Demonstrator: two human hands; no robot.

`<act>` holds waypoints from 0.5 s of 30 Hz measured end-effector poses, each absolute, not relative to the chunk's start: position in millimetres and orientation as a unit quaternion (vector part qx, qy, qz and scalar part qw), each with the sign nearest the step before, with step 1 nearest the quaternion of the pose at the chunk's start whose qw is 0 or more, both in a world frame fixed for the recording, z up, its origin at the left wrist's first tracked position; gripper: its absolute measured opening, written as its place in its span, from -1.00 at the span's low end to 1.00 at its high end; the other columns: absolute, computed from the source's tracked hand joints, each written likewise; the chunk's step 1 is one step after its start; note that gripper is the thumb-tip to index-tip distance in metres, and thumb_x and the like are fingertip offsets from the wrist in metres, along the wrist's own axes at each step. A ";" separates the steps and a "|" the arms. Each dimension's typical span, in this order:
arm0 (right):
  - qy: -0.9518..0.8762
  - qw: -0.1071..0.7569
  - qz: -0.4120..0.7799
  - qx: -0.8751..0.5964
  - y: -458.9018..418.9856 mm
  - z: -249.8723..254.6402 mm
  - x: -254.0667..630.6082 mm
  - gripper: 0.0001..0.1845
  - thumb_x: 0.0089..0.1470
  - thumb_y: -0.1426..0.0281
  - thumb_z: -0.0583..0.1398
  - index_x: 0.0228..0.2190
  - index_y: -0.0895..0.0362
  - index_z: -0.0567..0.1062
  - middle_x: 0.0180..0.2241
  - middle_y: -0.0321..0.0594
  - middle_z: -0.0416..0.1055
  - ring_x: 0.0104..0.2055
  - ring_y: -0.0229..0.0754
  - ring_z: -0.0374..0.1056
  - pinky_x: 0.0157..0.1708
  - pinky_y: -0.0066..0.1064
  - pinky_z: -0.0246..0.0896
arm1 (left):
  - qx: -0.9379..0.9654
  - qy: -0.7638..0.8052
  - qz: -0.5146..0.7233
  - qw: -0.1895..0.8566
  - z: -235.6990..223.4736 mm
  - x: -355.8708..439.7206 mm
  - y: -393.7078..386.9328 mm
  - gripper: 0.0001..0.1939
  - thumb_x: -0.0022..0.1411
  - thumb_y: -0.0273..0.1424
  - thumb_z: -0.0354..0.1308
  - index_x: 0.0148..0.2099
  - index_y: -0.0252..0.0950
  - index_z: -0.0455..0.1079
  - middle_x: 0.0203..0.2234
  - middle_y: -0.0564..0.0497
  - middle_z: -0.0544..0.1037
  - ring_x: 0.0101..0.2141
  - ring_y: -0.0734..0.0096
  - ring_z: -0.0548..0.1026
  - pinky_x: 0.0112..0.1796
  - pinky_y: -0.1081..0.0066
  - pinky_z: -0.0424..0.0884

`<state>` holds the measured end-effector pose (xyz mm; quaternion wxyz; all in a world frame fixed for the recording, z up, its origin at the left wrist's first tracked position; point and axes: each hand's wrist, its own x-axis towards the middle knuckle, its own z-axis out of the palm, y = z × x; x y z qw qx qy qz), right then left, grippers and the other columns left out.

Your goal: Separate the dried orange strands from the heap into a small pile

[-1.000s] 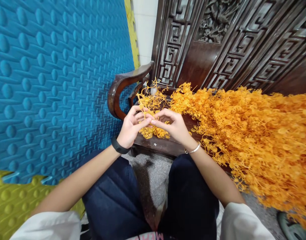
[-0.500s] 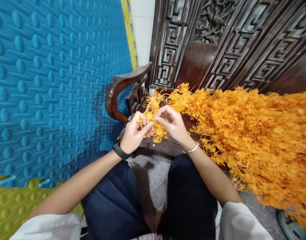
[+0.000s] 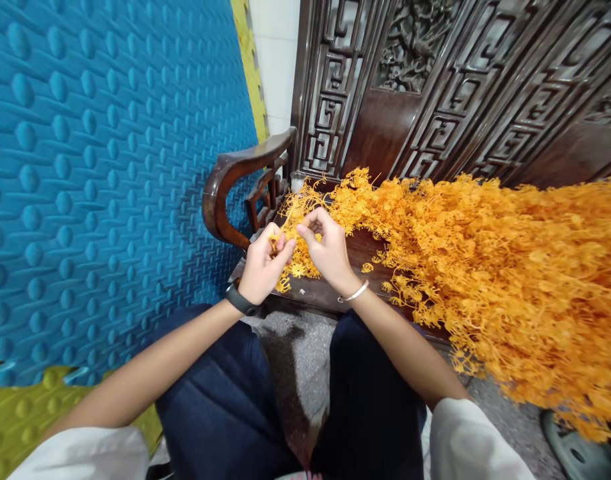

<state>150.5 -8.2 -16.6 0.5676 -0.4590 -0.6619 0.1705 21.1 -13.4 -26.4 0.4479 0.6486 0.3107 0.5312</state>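
Note:
Small orange-yellow plastic flower pieces (image 3: 304, 261) with thin curling stems lie at and below my fingers, above the dark wooden seat. My left hand (image 3: 266, 262), with a dark band at the wrist, is closed with thumb and fingers around some of these pieces. Close beside it, my right hand (image 3: 326, 245) pinches thumb and forefinger together at the same cluster; a silvery bangle circles that wrist. What exactly sits between the right fingertips is too small to make out. One loose orange piece (image 3: 367, 267) rests on the seat right of my right hand.
A large heap of orange plastic flower pieces (image 3: 510, 267) covers the bench to the right. The bench's curved armrest (image 3: 225, 190) stands left of my hands, its carved backrest (image 3: 385, 127) behind. Blue foam matting (image 3: 110, 167) fills the left. A greenish base (image 3: 580, 447) sits lower right.
The whole view has shifted slightly. My right hand has drawn a little to the left and stays pinched near the left hand, which keeps its grip on the flower pieces.

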 end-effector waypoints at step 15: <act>-0.685 0.508 -0.070 -0.518 10.6 -22.3 128.9 -0.83 0.11 0.60 -0.02 -0.42 0.13 0.25 -0.39 -0.16 0.23 -0.25 -0.13 0.20 -0.22 -0.24 0.22 | 0.610 0.321 0.620 0.376 -29.2 30.3 3.5 -0.69 0.12 -0.47 0.12 -0.50 -0.26 0.00 -0.59 0.16 0.08 -0.55 0.57 0.09 -0.49 0.50 0.06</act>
